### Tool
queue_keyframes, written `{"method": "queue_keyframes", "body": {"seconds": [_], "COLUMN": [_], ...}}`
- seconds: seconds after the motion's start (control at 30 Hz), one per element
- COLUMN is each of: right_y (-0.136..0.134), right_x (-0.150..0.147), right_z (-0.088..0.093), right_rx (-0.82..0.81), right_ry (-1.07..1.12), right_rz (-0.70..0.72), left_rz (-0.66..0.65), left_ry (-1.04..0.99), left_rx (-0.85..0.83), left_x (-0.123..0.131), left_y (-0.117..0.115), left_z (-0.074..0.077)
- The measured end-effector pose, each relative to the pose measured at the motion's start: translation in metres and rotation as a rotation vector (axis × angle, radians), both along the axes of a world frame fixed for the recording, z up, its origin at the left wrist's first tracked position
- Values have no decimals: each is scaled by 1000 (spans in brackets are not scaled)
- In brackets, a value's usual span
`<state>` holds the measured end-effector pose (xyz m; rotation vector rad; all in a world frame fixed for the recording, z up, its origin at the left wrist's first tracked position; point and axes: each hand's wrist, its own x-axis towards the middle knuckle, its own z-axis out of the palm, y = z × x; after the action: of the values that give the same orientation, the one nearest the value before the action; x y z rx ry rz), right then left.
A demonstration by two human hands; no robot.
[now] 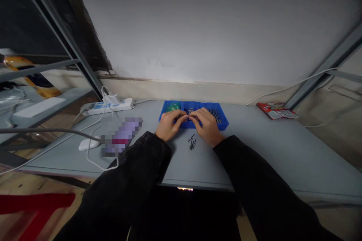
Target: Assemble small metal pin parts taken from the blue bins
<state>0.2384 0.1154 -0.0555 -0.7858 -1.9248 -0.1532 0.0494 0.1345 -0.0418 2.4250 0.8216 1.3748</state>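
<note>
My left hand (169,123) and my right hand (207,125) meet fingertip to fingertip over the front of a blue three-compartment tray (224,120). Both are closed in a pinch; whatever lies between the fingertips is too small to make out. Green pieces (174,106) fill the left compartment. In the middle one I see small metallic parts (190,110), partly covered by my fingers. Dark cylindrical pieces (216,115) lie in the right compartment. On the table just in front of my hands is a little cluster of thin metal pieces that look like screws (192,144).
At the left lie a phone-like purple item (124,133), a white earphone-style case (89,143) and loose cables. A white power strip (124,104) stands behind them. A red packet (277,111) rests at the back right. Metal frame posts (308,76) rise on both sides.
</note>
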Motion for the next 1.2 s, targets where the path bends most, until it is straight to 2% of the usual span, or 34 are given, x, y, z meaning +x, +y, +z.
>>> {"method": "queue_keyframes", "body": {"seconds": [0.23,0.57,0.8,1.2], "right_y": [-2,-1,2,-1], "right_x": [0,4,10,2], "right_z": [2,6,6,1], "right_rx": [-7,22,18,-49], "right_ry": [41,12,120,62], "right_rz": [-4,-122,-75,-3], "left_rz": [5,26,79,-37], "left_ry": [18,-14,-97,74], "left_rx": [24,93,96,121], "left_x": [1,1,-1,-1], "left_y": [1,1,4,4], "left_z": [-1,0,-1,-1]}}
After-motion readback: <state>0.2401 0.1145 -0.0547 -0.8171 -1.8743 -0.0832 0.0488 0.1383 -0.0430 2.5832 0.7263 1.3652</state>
